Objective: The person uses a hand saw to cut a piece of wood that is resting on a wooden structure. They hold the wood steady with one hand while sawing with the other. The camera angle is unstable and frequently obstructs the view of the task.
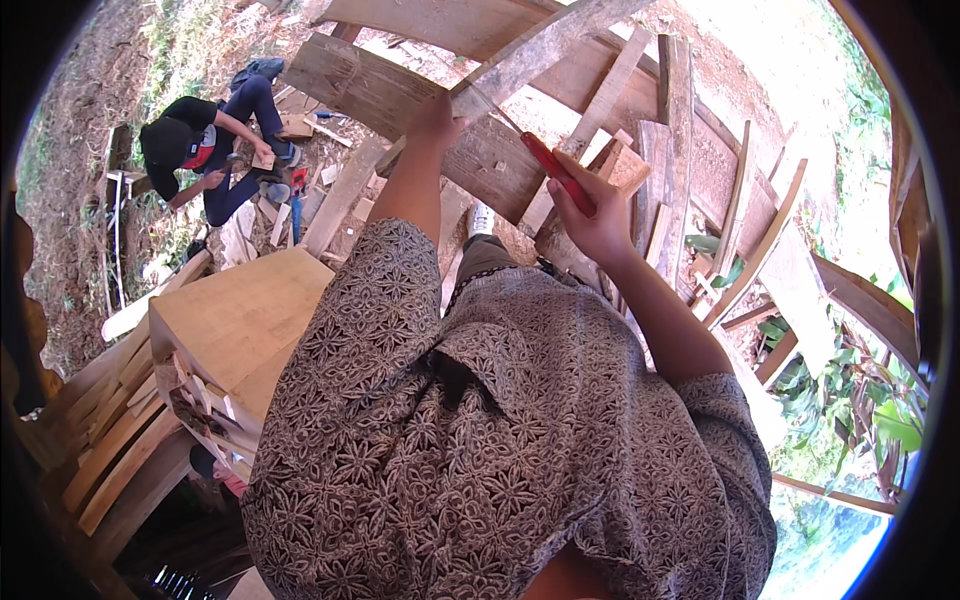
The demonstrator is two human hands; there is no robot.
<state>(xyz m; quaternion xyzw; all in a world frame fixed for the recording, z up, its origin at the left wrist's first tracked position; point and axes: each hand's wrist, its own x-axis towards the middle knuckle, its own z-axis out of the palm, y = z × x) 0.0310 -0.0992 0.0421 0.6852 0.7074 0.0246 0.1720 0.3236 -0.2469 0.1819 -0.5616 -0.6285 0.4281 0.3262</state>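
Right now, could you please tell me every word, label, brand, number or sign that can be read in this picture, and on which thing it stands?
None can be read.
Red and pale patch on the co-worker's black shirt: too small to tell whether it holds letters.
Red handle in the right hand: no readable marking.
Wide board by the left hand: no legible text.

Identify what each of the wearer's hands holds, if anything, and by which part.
The right hand holds a handsaw by its red handle. The left hand is on the pale diagonal board; whether it grips or merely presses cannot be told.
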